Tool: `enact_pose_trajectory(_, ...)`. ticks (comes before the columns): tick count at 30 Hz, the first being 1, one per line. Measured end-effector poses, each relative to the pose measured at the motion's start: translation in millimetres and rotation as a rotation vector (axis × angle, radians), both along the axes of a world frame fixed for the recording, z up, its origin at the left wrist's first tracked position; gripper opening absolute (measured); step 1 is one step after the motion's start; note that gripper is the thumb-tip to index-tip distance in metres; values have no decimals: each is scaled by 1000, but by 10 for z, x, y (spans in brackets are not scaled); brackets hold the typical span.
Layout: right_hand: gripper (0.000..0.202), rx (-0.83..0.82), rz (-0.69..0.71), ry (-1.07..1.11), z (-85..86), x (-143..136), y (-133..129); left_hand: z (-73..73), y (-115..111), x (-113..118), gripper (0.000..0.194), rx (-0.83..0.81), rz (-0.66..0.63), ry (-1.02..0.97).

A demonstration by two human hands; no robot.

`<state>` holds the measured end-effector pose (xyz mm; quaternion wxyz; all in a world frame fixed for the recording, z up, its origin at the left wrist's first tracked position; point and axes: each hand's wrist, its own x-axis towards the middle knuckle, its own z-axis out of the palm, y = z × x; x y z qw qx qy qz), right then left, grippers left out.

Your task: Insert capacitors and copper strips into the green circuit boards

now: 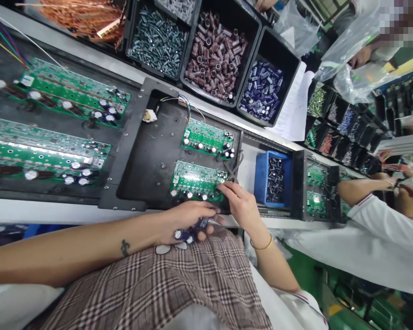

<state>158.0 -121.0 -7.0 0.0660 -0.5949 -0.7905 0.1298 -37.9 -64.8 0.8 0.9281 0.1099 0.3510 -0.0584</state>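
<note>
My left hand [192, 220] is closed around several dark blue capacitors [183, 235] just below the front edge of the black tray [147, 160]. My right hand [239, 201] has its fingertips pinched at the lower right end of the nearer green circuit board [196, 178]; whatever is between them is hidden. White-topped round components stand along that board's near edge. A second green board [208, 139] lies behind it, with coloured wires at its upper left.
Black bins of teal parts [158, 42], brown parts [215, 55] and blue capacitors [262, 90] line the back. A blue box [261, 178] stands right of the tray. Larger boards [75, 89] lie left. A co-worker's arm [361, 188] reaches in at right.
</note>
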Motion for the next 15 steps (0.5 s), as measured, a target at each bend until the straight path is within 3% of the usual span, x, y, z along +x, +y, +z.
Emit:
enact_pose_trajectory(6,42,-6,-47,47,-34,31,-3,-78,-28,4,20,-38,45,20)
enact_pose_trajectory(11,38,36,73,13,-61,21,-19,-14,-47,5,8,-116,156,36)
enact_pose_trajectory(13,38,22,18,81,14,-26,-49,12,-53,7,4,-139,181,49)
enact_pose_trajectory(15,38,-11,-122,203,144,-101,-109,23,-64,10,6,-156,198,30)
